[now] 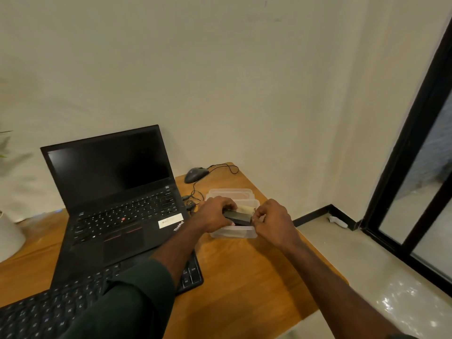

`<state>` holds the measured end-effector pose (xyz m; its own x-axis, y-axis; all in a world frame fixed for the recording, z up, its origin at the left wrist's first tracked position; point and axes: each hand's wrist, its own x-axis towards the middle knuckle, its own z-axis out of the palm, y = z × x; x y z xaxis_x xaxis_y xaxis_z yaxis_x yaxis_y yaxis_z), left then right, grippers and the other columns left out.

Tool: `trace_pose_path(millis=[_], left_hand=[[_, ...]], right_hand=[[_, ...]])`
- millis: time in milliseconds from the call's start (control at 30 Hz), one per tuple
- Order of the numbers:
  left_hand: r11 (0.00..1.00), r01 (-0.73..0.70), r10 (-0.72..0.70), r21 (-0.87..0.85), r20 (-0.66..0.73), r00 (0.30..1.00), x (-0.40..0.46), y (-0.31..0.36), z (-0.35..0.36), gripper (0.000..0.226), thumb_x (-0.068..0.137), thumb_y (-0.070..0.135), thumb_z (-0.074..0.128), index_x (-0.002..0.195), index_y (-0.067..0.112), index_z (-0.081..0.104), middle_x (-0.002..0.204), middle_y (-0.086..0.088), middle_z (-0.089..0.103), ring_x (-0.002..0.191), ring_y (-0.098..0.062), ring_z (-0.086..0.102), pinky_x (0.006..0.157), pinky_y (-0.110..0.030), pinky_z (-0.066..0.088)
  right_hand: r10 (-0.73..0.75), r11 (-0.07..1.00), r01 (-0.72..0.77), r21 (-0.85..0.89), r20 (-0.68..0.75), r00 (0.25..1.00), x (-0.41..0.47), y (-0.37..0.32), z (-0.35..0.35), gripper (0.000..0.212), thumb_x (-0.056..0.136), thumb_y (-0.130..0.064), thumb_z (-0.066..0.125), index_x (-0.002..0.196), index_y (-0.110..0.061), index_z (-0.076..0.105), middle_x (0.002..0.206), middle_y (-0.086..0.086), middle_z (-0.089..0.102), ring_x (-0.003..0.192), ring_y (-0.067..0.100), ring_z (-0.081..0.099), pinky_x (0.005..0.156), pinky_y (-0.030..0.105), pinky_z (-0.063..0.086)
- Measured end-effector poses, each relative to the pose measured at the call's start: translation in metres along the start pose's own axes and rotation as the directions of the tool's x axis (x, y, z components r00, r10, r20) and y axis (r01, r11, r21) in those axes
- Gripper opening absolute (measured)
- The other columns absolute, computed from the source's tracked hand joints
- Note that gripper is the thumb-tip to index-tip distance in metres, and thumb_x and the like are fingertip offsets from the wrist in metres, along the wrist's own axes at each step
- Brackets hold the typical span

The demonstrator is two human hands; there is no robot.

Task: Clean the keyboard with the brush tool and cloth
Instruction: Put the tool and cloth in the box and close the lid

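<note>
Keyboard [49,311]: black, lying at the near left edge of the wooden table [244,270], partly under the left forearm and its dark green sleeve [127,299].
Laptop [115,199]: just beyond the keyboard, open, screen dark, its near edge touching or overlapping the keyboard's far side.
Left hand [214,214]: over a clear plastic box [232,233], right of the laptop; fingers curled round the left end of a black brush tool [238,217].
Right hand [271,217]: at the right end of the same tool, thumb and fingertips pinching it.
Brush tool: a dark, flat bar held level between both hands, just above the box.
Cloth [247,208]: a pale folded piece inside the box, just beyond the tool; too blurred to say more.
Lid [230,193]: clear plastic, lying just behind the box.
Mouse [195,174]: dark, at the far edge of the table, its cable looping toward the laptop's right side.
Pot [9,236]: white, at the left edge, partly cut off.
</note>
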<state>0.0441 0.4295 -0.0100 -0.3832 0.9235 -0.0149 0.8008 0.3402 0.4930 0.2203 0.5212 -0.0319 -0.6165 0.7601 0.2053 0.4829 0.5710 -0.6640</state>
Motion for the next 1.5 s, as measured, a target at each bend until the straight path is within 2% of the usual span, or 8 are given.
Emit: trace_pose_path(millis=[167, 300, 467, 600, 933, 1067, 1200, 1500], left_hand=[[0.996, -0.059, 0.061, 0.071, -0.029, 0.998, -0.019, 0.001, 0.004, 0.045, 0.068, 0.033, 0.090, 0.109, 0.024, 0.072, 0.110, 0.007, 0.071, 0.099, -0.010, 0.064, 0.092, -0.037, 0.056], [0.978, -0.074, 0.054, -0.195, -0.103, 0.993, -0.030, -0.001, -0.006, 0.036, 0.068, 0.031, 0.091, 0.098, 0.018, 0.076, 0.096, 0.008, 0.071, 0.095, -0.009, 0.064, 0.083, -0.028, 0.056], [0.932, 0.066, -0.192, -0.355, -0.333, 0.923, -0.012, -0.018, -0.015, 0.016, 0.082, 0.023, 0.081, 0.092, 0.018, 0.071, 0.090, 0.002, 0.070, 0.087, -0.015, 0.065, 0.082, -0.039, 0.059], [0.885, 0.247, -0.369, -0.395, -0.270, 0.889, 0.007, -0.039, -0.013, 0.019, 0.091, 0.015, 0.070, 0.110, 0.014, 0.067, 0.109, -0.003, 0.065, 0.103, -0.020, 0.062, 0.093, -0.042, 0.056], [0.843, 0.383, -0.454, -0.378, -0.120, 0.883, 0.034, -0.061, -0.001, 0.021, 0.087, 0.004, 0.054, 0.102, 0.015, 0.064, 0.106, -0.006, 0.061, 0.098, -0.023, 0.060, 0.080, -0.039, 0.055], [0.795, 0.365, -0.475, -0.486, -0.122, 0.872, 0.036, -0.061, -0.002, 0.018, 0.086, -0.001, 0.049, 0.087, 0.011, 0.063, 0.094, -0.010, 0.063, 0.082, -0.023, 0.060, 0.066, -0.036, 0.051], [0.759, 0.280, -0.461, -0.587, -0.181, 0.869, 0.029, -0.056, -0.012, 0.025, 0.094, 0.005, 0.051, 0.102, 0.015, 0.073, 0.104, -0.007, 0.071, 0.096, -0.025, 0.066, 0.079, -0.035, 0.057], [0.907, 0.139, -0.286, -0.398, -0.336, 0.897, -0.002, -0.041, -0.031, 0.014, 0.097, 0.016, 0.063, 0.090, 0.010, 0.074, 0.085, -0.010, 0.069, 0.078, -0.015, 0.061, 0.072, -0.031, 0.050]], right_hand=[[0.010, 0.996, 0.002, -0.085, 0.141, 0.990, -0.014, -0.004, -0.006, 0.014, 0.084, -0.018, 0.075, 0.088, -0.023, 0.063, 0.100, -0.008, 0.060, 0.100, 0.015, 0.059, 0.091, 0.026, 0.055], [-0.050, 0.992, 0.076, -0.105, 0.235, 0.971, -0.019, -0.007, -0.017, 0.004, 0.081, -0.019, 0.074, 0.081, -0.021, 0.070, 0.095, -0.004, 0.067, 0.093, 0.018, 0.061, 0.084, 0.025, 0.059], [-0.027, 0.999, 0.025, 0.048, 0.038, 0.999, 0.018, -0.002, -0.020, 0.006, 0.084, -0.020, 0.075, 0.079, -0.020, 0.074, 0.081, -0.007, 0.069, 0.079, 0.009, 0.064, 0.066, 0.019, 0.053], [0.116, 0.991, -0.113, 0.077, -0.037, 0.993, 0.060, 0.013, -0.013, 0.007, 0.091, -0.018, 0.070, 0.085, -0.020, 0.071, 0.084, -0.003, 0.069, 0.078, 0.014, 0.067, 0.076, 0.032, 0.060], [0.372, 0.911, -0.378, 0.163, 0.067, 0.926, 0.096, 0.027, 0.036, 0.013, 0.092, -0.023, 0.072, 0.093, -0.011, 0.069, 0.091, 0.007, 0.069, 0.080, 0.021, 0.069, 0.078, 0.036, 0.061], [0.362, 0.915, -0.366, 0.170, 0.057, 0.930, 0.095, 0.028, 0.040, 0.010, 0.090, -0.018, 0.074, 0.096, -0.013, 0.068, 0.093, 0.004, 0.068, 0.081, 0.019, 0.068, 0.080, 0.036, 0.061], [0.322, 0.877, -0.292, 0.382, -0.015, 0.947, 0.084, 0.029, 0.028, 0.015, 0.090, -0.007, 0.070, 0.098, -0.019, 0.067, 0.097, 0.000, 0.069, 0.085, 0.016, 0.066, 0.081, 0.032, 0.059], [0.065, 0.856, 0.035, 0.516, -0.175, 0.982, 0.035, 0.015, -0.009, 0.016, 0.085, -0.006, 0.077, 0.094, -0.018, 0.073, 0.103, -0.004, 0.071, 0.099, 0.016, 0.067, 0.084, 0.032, 0.061]])
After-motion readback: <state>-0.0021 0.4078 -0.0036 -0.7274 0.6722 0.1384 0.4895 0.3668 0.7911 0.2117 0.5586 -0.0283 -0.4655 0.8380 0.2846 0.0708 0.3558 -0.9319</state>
